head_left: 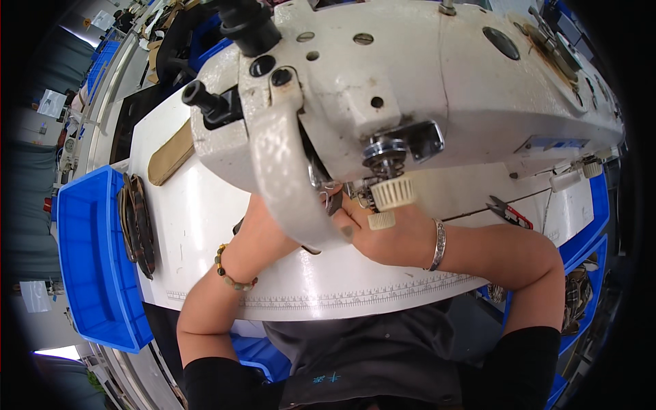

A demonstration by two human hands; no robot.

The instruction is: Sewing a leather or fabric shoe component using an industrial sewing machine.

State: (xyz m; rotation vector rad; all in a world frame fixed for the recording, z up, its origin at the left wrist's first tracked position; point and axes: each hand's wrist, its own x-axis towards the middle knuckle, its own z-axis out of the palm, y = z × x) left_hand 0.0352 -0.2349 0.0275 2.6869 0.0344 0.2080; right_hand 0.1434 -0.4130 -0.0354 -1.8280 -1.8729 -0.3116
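A white sewing machine (478, 82) stands over the work surface, and both hands meet beneath its head. My left hand (263, 222) lies to the left of the needle area. The machine's curved white arm (280, 164) covers its fingers. From the right comes my right hand (393, 236), its fingers bent and pressed together on a small dark piece of material (333, 203) near the presser foot. Another dark edge (311, 250) shows below the white arm. Most of the piece is hidden by the hands and the machine.
The white table (205, 273) has a ruler strip (355, 301) along its near edge. Red-handled thread snips (509, 212) lie at the right. Dark striped pieces (139, 225) rest beside a blue bin (96, 260) at the left. A tan pad (171, 154) lies behind.
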